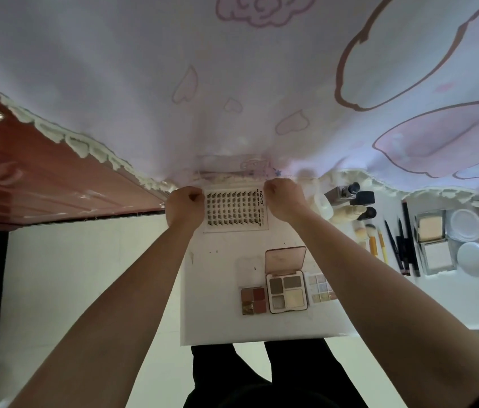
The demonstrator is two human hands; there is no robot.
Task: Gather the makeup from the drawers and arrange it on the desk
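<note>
A clear false-lash case [234, 209] with rows of dark lashes lies flat at the far end of the white desk [211, 304]. My left hand [185, 206] grips its left edge and my right hand [283, 201] grips its right edge, fingers curled. Nearer me sit three open eyeshadow palettes: a small red-brown one [253, 300], a pink-lidded four-pan one [286, 290] and a pale glitter one [319, 287], partly behind my right arm.
To the right stand bottles [350, 198], brushes [372, 235], dark pencils [403, 245], square powder compacts [432, 240] and round compacts [467, 228]. A lilac lace-edged curtain [232, 83] hangs behind the desk. A reddish-brown door [41, 178] is at left.
</note>
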